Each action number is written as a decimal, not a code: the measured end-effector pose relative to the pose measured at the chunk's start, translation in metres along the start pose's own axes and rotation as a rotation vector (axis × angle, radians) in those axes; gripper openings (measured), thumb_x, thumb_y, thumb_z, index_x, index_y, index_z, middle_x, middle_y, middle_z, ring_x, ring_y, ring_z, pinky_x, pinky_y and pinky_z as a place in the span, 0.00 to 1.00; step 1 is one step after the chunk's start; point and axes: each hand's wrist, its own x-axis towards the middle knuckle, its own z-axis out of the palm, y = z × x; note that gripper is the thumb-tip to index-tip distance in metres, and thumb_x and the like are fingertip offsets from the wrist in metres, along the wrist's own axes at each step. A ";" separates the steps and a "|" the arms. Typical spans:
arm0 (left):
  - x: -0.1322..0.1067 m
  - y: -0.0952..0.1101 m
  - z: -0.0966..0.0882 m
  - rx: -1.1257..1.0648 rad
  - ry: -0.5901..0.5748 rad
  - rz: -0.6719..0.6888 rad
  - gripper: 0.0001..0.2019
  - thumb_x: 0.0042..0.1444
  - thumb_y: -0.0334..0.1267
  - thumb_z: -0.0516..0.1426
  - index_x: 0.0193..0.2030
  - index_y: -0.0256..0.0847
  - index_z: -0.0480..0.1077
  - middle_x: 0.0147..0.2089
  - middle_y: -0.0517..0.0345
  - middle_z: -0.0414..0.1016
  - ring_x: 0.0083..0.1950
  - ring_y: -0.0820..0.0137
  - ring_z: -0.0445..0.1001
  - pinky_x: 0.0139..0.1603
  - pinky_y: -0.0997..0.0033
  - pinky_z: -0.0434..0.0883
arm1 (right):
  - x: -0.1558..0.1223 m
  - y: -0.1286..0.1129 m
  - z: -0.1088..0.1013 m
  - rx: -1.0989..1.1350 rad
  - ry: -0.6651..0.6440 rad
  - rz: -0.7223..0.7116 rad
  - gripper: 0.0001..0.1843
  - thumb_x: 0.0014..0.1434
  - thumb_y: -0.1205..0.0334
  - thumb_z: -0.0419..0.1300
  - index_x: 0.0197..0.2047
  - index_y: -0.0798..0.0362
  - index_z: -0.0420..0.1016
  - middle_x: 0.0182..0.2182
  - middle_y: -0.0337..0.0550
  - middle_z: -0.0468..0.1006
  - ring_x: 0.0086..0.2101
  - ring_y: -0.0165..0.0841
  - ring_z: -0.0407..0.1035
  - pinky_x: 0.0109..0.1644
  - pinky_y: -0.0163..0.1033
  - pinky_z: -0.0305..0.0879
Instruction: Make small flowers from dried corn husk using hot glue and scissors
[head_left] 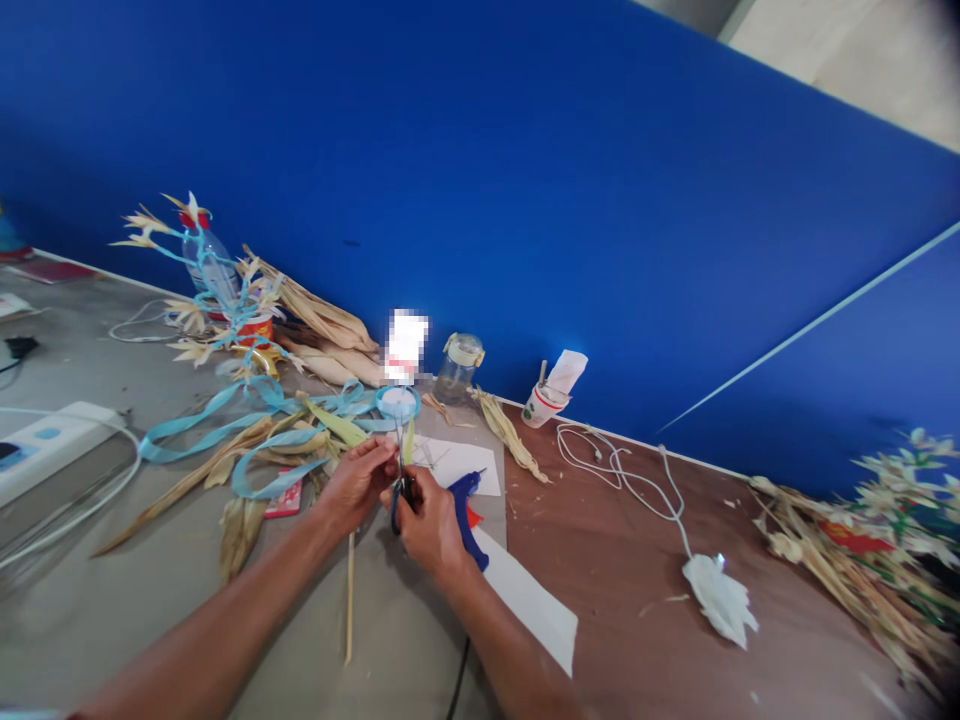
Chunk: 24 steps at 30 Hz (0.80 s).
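My right hand (431,520) is closed round the dark handles of a pair of scissors (399,490), whose blades point up and away. My left hand (360,475) pinches a narrow yellow-green strip of corn husk (409,440) right at the blades. Both hands meet over the grey table (150,600), just in front of a sheet of white paper (461,465). A blue glue gun (466,515) lies under and behind my right hand, its black cord running toward me. A thin wooden stick (349,600) lies on the table below my left wrist.
Dried corn husks and light blue ribbon (247,440) pile up to the left, with a husk-decorated bottle (206,262) behind. A glass jar (457,365), a paper cup (544,403), a white cable (637,485), a power strip (45,445) and husk flowers (862,545) lie around.
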 end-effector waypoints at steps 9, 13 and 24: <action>0.000 0.001 -0.001 -0.003 -0.022 0.007 0.09 0.41 0.34 0.64 0.24 0.36 0.66 0.18 0.65 0.64 0.20 0.79 0.62 0.22 0.81 0.59 | 0.000 0.002 0.002 0.006 0.019 -0.002 0.15 0.52 0.65 0.54 0.45 0.52 0.70 0.31 0.41 0.77 0.30 0.33 0.70 0.36 0.35 0.65; 0.001 0.001 -0.004 -0.009 -0.026 0.024 0.09 0.42 0.33 0.64 0.23 0.35 0.66 0.19 0.64 0.63 0.21 0.80 0.62 0.23 0.81 0.61 | 0.001 0.001 0.002 0.065 0.011 -0.011 0.16 0.52 0.68 0.53 0.44 0.52 0.71 0.32 0.41 0.77 0.32 0.33 0.71 0.38 0.36 0.65; 0.004 0.000 -0.008 -0.058 -0.050 0.031 0.06 0.43 0.31 0.63 0.25 0.35 0.68 0.23 0.63 0.67 0.23 0.79 0.65 0.28 0.78 0.67 | 0.001 -0.004 -0.001 0.344 -0.011 0.098 0.15 0.49 0.59 0.59 0.39 0.56 0.71 0.22 0.34 0.67 0.22 0.26 0.58 0.25 0.31 0.56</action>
